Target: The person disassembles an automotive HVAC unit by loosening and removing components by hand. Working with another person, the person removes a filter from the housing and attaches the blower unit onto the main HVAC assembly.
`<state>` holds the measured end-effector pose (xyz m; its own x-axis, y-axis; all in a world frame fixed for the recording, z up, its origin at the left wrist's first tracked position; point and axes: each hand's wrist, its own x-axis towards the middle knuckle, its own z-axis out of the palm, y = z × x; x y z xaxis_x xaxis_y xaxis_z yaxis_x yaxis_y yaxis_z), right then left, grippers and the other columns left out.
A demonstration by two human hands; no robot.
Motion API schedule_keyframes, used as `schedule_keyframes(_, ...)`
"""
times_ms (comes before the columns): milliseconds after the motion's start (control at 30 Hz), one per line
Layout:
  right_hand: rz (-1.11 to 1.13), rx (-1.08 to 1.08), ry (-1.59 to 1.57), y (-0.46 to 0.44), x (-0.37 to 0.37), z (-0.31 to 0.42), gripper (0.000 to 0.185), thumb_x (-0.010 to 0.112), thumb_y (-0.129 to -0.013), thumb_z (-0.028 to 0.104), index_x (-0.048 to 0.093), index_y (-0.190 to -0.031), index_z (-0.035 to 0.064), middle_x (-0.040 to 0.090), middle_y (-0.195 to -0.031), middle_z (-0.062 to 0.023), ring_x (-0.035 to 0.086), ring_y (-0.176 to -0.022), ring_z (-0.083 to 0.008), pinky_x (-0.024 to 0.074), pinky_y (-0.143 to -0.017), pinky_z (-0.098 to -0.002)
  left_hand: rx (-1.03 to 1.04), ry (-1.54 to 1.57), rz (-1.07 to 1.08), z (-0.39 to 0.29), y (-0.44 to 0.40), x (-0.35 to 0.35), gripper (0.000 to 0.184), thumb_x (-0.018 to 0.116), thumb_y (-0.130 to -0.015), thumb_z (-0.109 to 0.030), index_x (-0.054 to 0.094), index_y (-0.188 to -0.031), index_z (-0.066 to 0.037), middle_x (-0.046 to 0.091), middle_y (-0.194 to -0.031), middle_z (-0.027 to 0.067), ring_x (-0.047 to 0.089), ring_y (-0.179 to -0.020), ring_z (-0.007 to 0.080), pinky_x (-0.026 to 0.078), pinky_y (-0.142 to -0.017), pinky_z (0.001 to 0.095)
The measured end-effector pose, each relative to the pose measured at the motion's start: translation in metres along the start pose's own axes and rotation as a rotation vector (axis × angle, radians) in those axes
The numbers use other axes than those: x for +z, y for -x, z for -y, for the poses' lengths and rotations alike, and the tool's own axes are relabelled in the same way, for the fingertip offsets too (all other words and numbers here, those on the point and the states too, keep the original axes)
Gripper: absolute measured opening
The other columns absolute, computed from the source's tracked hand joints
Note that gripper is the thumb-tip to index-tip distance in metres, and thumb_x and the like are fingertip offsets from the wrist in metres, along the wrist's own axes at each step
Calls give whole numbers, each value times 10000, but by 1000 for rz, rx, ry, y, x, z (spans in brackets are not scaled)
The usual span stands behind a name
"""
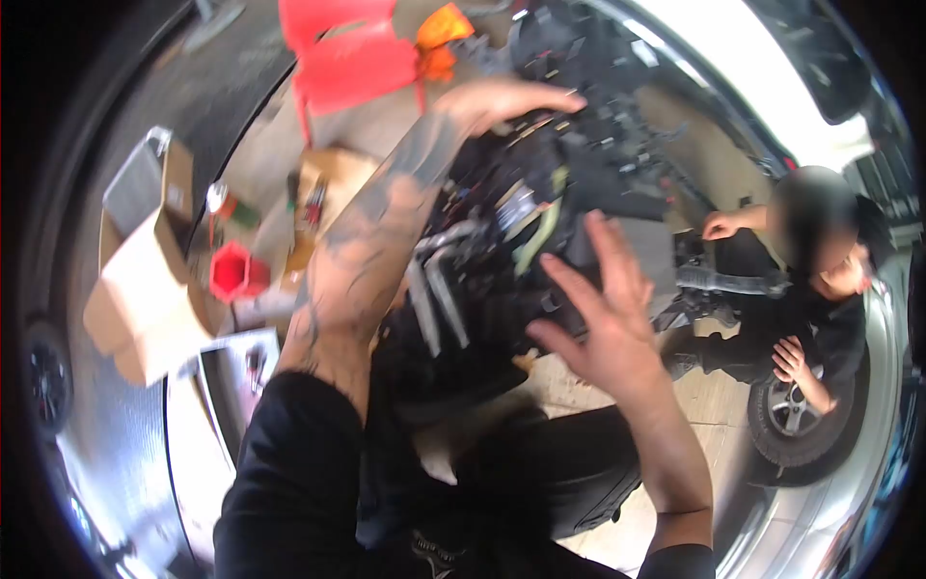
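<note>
A large dark assembly of black parts and wiring (579, 174) lies in front of me, blurred by motion. My left hand (502, 101) reaches over its far side, fingers stretched out, and I see nothing in its grasp. Nearer to me, my right hand (612, 333) has its fingers spread above the dark grey panel (637, 246) at the right side. Whether either hand touches the parts I cannot tell. A yellow-green strip (538, 236) runs between the hands. Two pale grey bars (424, 307) lie to its left.
Another person (820, 318) crouches on the right beside a car wheel (793, 415). A red chair (352, 63) with an orange cloth (442, 29) next to it stands at the far side. On the left are an opened cardboard box (145, 299), a red hexagonal container (238, 271) and a can (230, 205).
</note>
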<state>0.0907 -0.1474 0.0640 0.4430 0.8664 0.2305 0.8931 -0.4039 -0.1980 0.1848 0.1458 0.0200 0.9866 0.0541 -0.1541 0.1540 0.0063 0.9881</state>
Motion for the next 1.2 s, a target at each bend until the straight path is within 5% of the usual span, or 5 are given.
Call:
schedule_keyframes(167,-38,-79,46,4,11,-9,522,925,-671,297,767,-1137,121,363,-1602,-248,392,-1450,-438,350,-1091,-527,-35,16,-9,1,2,-3,672,826,-786,-582,723,-1281,-140,712,-1262,34,624,-1141,147,470,-973,338)
schedule_keyframes(233,-48,-81,38,4,13,-7,470,919,-678,277,770,-1093,113,373,-1597,-247,396,-1448,-438,344,-1096,-520,29,-47,36,-1,7,-4,1019,833,-728,-663,551,-1474,-30,517,-1527,167,453,-1423,283,366,-1156,369)
schedule_keyframes(467,-114,8,25,-4,19,7,263,890,-722,206,750,-909,85,380,-1602,-237,392,-1459,-441,319,-1115,-503,5,-87,-28,1,0,-2,996,818,-741,-667,569,-1459,-23,535,-1517,168,490,-1394,286,377,-1147,376)
schedule_keyframes(767,-128,-5,-61,-4,22,3,153,824,-771,101,722,-876,57,385,-1607,-251,396,-1463,-445,296,-1150,-513,46,31,76,7,-8,-7,852,831,-768,-611,652,-1365,-30,636,-1401,157,606,-1263,265,480,-1062,351)
schedule_keyframes(1200,-146,-51,20,-10,20,3,188,834,-691,118,719,-825,55,441,-1570,-212,405,-1448,-430,295,-1119,-500,12,-43,17,1,1,-6,864,790,-796,-656,616,-1427,-92,598,-1455,127,542,-1324,241,406,-1106,352)
